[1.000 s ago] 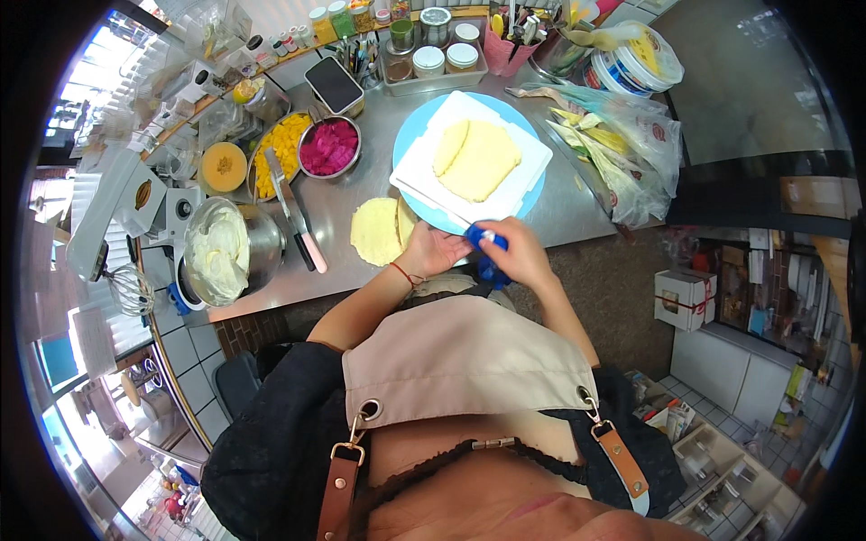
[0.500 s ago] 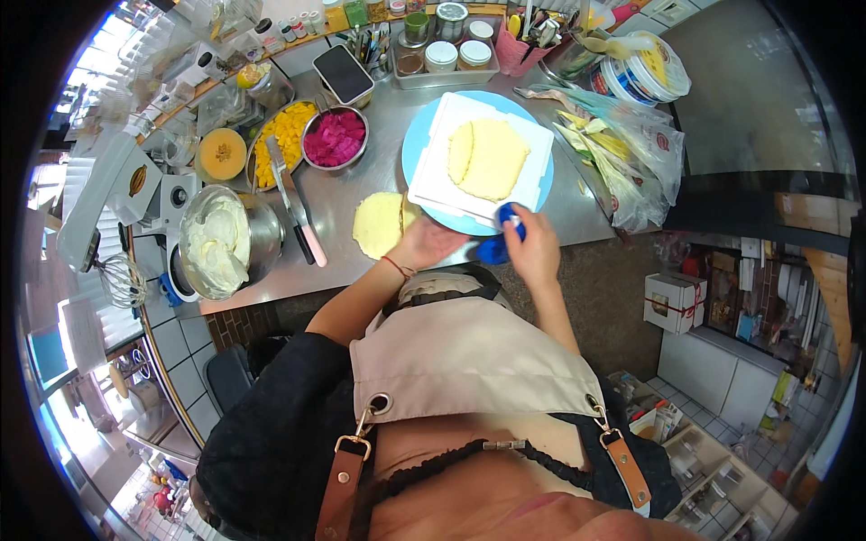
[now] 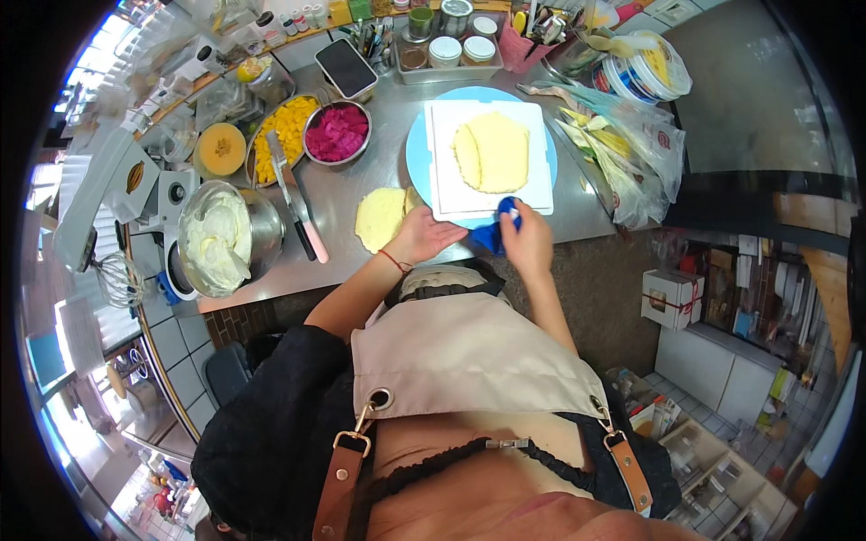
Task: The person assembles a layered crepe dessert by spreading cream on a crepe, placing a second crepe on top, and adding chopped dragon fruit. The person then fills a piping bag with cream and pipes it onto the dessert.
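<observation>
Cake sheet (image 3: 498, 155) beyond our hands, long axis roughly away from us | right hand (image 3: 529, 242) nearer, gripping blue cloth (image 3: 485, 239) | left hand (image 3: 426, 236), fingers extended, beside turntable (image 3: 417, 153).

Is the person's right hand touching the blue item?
Touching. The head view plainly shows the right hand gripping the blue item, which sticks out from its grasp.

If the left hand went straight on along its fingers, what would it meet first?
Most likely the blue bundle held by the right hand, just beyond the left hand; depth is unclear, so it might pass above or below.
</observation>
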A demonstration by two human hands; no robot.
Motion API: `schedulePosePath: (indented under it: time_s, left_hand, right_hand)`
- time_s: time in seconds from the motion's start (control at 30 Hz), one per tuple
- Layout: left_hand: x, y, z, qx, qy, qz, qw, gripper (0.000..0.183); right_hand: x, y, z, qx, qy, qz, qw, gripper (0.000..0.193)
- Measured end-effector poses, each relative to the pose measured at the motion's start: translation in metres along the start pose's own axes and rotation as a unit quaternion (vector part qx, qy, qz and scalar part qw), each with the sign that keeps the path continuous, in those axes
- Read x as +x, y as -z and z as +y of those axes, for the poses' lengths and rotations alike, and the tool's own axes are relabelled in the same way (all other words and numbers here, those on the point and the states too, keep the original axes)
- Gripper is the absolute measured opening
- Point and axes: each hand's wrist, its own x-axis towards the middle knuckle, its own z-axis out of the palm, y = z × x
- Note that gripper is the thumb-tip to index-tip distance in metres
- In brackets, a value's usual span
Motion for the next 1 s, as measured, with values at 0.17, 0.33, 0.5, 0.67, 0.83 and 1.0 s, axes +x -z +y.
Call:
schedulePosePath:
  time_s: [0.17,0.33,0.5,0.67,0.83,1.0]
  left_hand:
    - [0.013,0.010,-0.004,0.088,0.018,0.027,0.996,0.040]
    - [-0.002,-0.010,0.009,0.057,0.035,-0.012,0.998,0.048]
    - [0.029,0.009,-0.023,-0.041,0.013,-0.058,0.997,0.042]
    - [0.035,0.020,-0.027,0.079,0.122,-0.063,0.987,0.041]
    - [0.023,0.030,0.024,-0.010,-0.067,-0.063,0.996,0.046]
    - [0.016,0.025,0.032,0.069,-0.070,0.001,0.995,0.046]
  right_hand:
    - [-0.024,-0.028,-0.040,0.185,0.108,-0.255,0.943,0.036]
    - [-0.010,0.019,-0.003,0.074,-0.079,-0.111,0.988,0.032]
    - [-0.022,0.006,-0.018,-0.003,0.031,-0.259,0.965,0.027]
    - [-0.022,0.021,-0.010,0.078,0.012,-0.125,0.989,0.036]
    - [0.015,0.020,0.026,-0.092,0.006,-0.022,0.996,0.035]
    - [0.026,0.010,0.001,-0.161,-0.010,-0.064,0.985,0.033]
